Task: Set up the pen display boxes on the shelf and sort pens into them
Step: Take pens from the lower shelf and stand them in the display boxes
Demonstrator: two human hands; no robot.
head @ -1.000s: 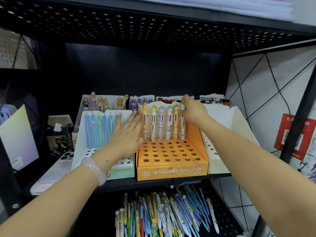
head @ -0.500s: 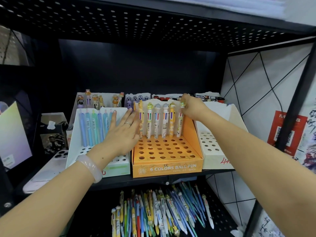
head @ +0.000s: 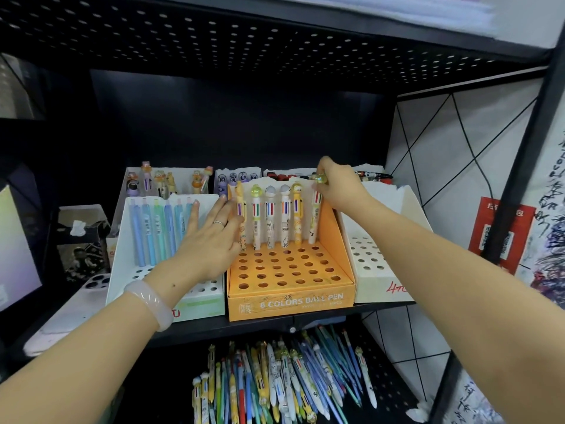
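The right hand (head: 339,191), just right of centre in the frame, pinches the yellow-green top of a pen (head: 315,215) between thumb and curled fingers. That pen stands at the right end of the back row of the orange box (head: 290,302), its lower end down at the holes; whether the tip sits fully in a hole cannot be told. Five more multicolour pens (head: 270,218) stand upright to its left in the same row, and the rows of holes in front of them are unfilled.

The left hand (head: 211,240), left of centre, is spread flat with straight fingers, a ring on one of them and a pale bangle (head: 151,304) at the wrist. Its palm lies over the white box (head: 128,270) beside the orange one, and its thumb side touches the leftmost pen and the orange box's left wall. It grips nothing.

In the white box pastel blue pens (head: 153,231) lean against the back wall. A second white box (head: 376,283) stands just right of the orange one, its holes unfilled as far as they show. Behind the front row, further boxes (head: 171,182) hold figure-topped pens.

On the lower shelf, at the bottom centre, loose pens (head: 284,384) lie in a heap.
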